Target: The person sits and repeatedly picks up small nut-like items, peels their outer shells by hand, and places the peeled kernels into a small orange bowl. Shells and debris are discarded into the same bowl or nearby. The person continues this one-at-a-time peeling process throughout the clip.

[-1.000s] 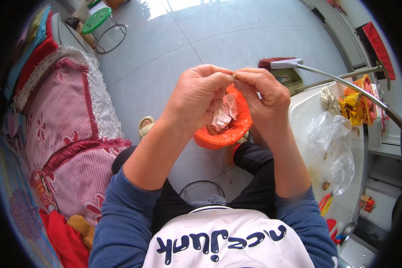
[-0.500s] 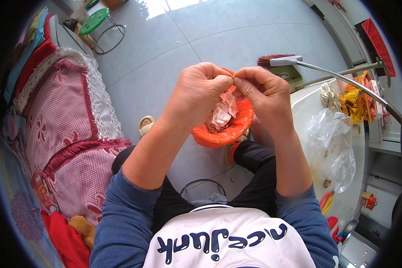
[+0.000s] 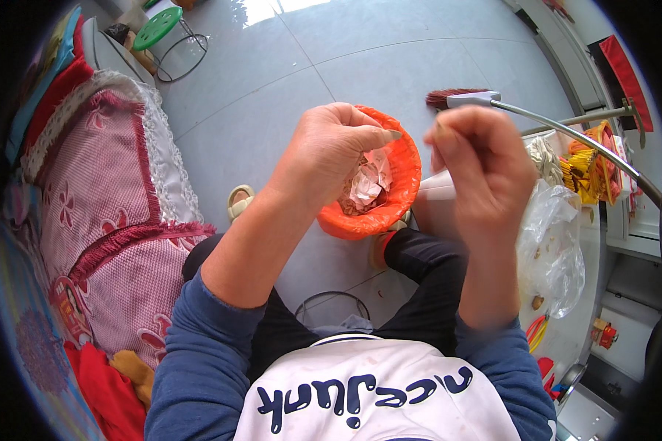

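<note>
Over an orange plastic-lined bin (image 3: 410, 173), my left hand (image 3: 331, 147) is closed, thumb and forefinger pinched together. What lies between those fingertips is too small to name. Crumpled pale pink paper and brownish scraps (image 3: 365, 189) lie inside the bin. My right hand (image 3: 489, 165) is apart from the left, right of the bin and near the white table's edge. Its thumb and forefinger meet in a pinch, blurred by motion; a tiny brownish speck may be at their tips.
At the right, a white table (image 3: 504, 309) holds a clear plastic bag (image 3: 555, 250) and an orange basket (image 3: 602, 140). A broom (image 3: 471, 98) leans across its far end. Left is a pink fringed cover (image 3: 103, 176). A green stool (image 3: 158, 29) stands far left.
My right hand has moved right, away from the left hand's fingertips, and now hangs beside the bin. The left hand has stayed pinched over the bin.
</note>
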Tool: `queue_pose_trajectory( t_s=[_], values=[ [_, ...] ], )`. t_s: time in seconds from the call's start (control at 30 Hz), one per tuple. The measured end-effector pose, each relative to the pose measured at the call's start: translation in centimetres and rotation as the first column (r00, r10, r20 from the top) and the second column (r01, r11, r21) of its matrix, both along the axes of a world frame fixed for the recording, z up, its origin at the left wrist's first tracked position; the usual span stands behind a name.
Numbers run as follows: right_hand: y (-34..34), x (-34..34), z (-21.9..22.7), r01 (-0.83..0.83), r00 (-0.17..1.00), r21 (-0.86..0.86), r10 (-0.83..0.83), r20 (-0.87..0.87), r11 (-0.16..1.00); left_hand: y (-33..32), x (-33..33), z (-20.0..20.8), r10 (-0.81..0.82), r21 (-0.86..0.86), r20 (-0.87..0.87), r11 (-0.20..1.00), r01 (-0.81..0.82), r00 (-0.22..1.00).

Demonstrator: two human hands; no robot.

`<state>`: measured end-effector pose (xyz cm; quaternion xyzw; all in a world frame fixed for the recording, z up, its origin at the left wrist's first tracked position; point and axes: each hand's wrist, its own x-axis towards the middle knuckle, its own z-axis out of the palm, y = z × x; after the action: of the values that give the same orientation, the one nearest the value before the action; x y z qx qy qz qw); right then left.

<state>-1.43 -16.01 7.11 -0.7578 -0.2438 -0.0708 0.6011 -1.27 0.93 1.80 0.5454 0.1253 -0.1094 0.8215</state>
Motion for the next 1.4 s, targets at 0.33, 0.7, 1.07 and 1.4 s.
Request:
queue_pose_trajectory(
  t_s=[0.33, 0.7, 1.07, 1.4],
  values=[
    [0.9, -5.2, 5.3, -0.747, 0.661, 0.433, 0.636, 0.399, 0.505, 0.5, 1.3, -1.5, -0.002, -0.538, -0.213, 0.835, -0.115, 0.977],
    [-1.0, -4.1, 4.4, -0.288, 0.943, 0.091, 0.265, 0.203, 0.953, -0.2, 1.2, -1.2, -0.032, -0.812, -0.192, 0.567, -0.14, 0.981],
    [0.1, 2.5, -3.2, -0.068, 0.972, -0.354, 0.142, 0.188, 0.933, -0.8, 1.0, -1.2, -0.125, -0.77, -0.241, 0.628, -0.111, 0.962],
    [0.8, 2.2, -3.8, 0.021, 0.98, -0.555, 0.092, 0.175, 0.832, -0.4, 1.0, -2.6, -0.191, -0.862, -0.167, 0.505, -0.05, 0.967]
  ],
)
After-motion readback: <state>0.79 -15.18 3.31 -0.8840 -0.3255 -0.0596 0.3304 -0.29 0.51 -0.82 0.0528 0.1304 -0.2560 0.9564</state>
